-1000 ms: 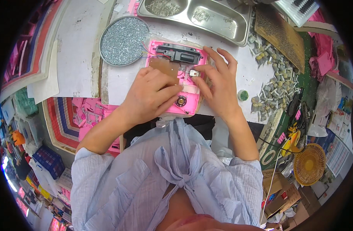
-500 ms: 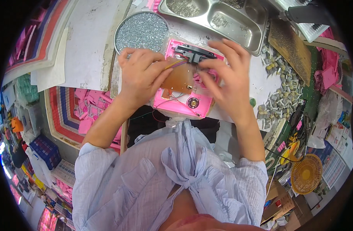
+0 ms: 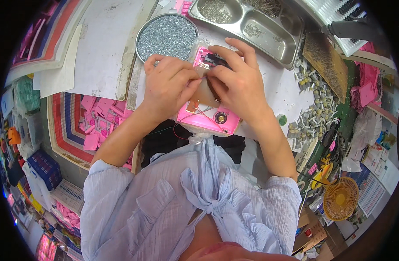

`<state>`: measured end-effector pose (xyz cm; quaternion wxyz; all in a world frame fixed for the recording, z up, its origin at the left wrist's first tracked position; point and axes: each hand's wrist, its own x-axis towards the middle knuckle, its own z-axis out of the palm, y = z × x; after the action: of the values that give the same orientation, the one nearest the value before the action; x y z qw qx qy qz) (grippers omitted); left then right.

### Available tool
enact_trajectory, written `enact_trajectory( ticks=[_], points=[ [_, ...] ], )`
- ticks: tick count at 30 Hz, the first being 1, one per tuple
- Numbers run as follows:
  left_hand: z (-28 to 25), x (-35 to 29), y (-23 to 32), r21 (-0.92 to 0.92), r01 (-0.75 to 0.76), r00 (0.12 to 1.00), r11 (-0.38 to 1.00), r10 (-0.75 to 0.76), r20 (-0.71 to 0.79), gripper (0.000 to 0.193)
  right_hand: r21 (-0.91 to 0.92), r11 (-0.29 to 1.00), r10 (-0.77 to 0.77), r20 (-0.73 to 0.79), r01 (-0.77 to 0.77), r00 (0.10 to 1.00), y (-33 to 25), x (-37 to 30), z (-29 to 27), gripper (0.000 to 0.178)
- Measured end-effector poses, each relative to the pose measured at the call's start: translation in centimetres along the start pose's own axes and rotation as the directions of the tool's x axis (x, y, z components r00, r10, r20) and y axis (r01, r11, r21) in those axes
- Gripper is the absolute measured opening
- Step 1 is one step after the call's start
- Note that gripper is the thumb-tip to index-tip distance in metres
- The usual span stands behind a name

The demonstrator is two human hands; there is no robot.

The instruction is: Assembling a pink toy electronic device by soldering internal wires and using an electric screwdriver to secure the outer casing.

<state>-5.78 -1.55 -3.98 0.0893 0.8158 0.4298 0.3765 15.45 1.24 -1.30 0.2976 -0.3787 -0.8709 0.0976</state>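
Note:
A pink plastic housing [image 3: 203, 124] lies open on the worktable, with a brown circuit board [image 3: 204, 96] in its middle. My left hand [image 3: 166, 87] is closed in a pinch over the board's upper left edge, where it held thin coloured wires a moment ago; these are now hidden by the fingers. Against its fingertips, my right hand [image 3: 242, 85] pinches too, covering the housing's right side. What lies between the right fingertips cannot be made out. Beyond the fingers sits a black mechanism [image 3: 217, 60]. A round black speaker [image 3: 220, 117] and thin red wires show at the near end.
A round tray of small screws [image 3: 166, 38] and a divided steel tray [image 3: 269, 41] stand at the back. Small metal-and-plastic parts [image 3: 312, 111] lie heaped at right. At left are pink plastic parts [image 3: 106, 115] in a bin; a yellow basket [image 3: 340, 198] sits lower right.
My right hand has moved left and its fingers have closed beside my left fingertips. The coloured wires in my left hand have gone out of sight. The view has shifted slightly.

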Motion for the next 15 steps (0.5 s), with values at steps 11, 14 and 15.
enact_trajectory(
  ticks=[11, 14, 15],
  points=[
    [0.9, -1.1, -0.3, -0.095, 0.178, 0.982, 0.979, -0.183, -0.046, 0.017, -0.027, 0.996, 0.084, -0.051, -0.086, 0.995, -0.3, 2.3, 1.9, 0.016],
    [1.0, -1.4, 0.0, -0.125, 0.195, 0.977, 0.973, -0.203, -0.058, 0.016, -0.053, 0.998, 0.035, -0.002, -0.035, 0.999, -0.6, 2.5, 2.0, 0.014],
    [1.0, -1.6, 0.1, -0.141, 0.201, 0.976, 0.97, -0.211, -0.063, 0.016, -0.059, 0.998, 0.012, 0.017, -0.011, 1.0, -0.6, 2.5, 1.9, 0.014]
  ],
)
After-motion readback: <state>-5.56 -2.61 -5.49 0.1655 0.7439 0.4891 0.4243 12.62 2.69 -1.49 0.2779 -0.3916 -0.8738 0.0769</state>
